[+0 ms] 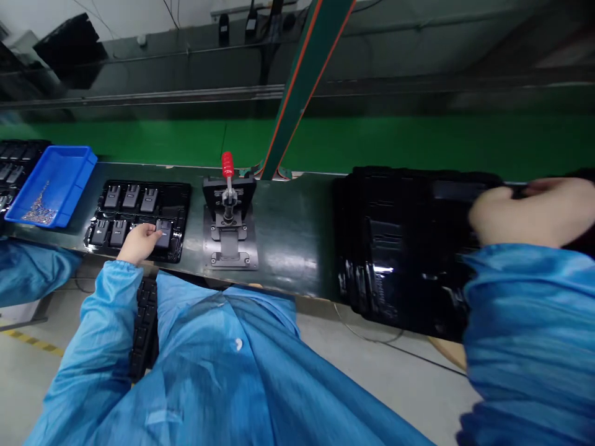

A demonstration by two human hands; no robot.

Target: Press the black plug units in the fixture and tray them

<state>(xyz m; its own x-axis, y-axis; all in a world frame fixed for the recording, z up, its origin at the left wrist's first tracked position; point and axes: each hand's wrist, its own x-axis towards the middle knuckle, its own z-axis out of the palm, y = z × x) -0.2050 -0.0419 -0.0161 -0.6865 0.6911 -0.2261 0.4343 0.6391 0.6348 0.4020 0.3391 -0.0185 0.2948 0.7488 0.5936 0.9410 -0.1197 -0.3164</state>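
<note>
At the left, my left hand (pixel 137 241) has its fingers closed at the edge of a dark grey rectangular device (pixel 163 234) in the front row of a black plastic tray (pixel 183 204). Several similar devices (pixel 131 196) sit in two rows in that tray. Far to the right, my right hand (pixel 534 210) is curled at the right part of a stack of black plastic trays (pixel 404 248). Its fingertips are partly hidden and blurred, and what they hold cannot be made out.
Between my hands stands a toggle clamp fixture (pixel 229 229) with a raised red handle (pixel 227 164). A blue bin (pixel 69 179) of small metal parts is at the left, beside another loaded tray (pixel 18 155). A green post (pixel 302 80) rises behind. Another person's sleeve (pixel 32 272) shows at left.
</note>
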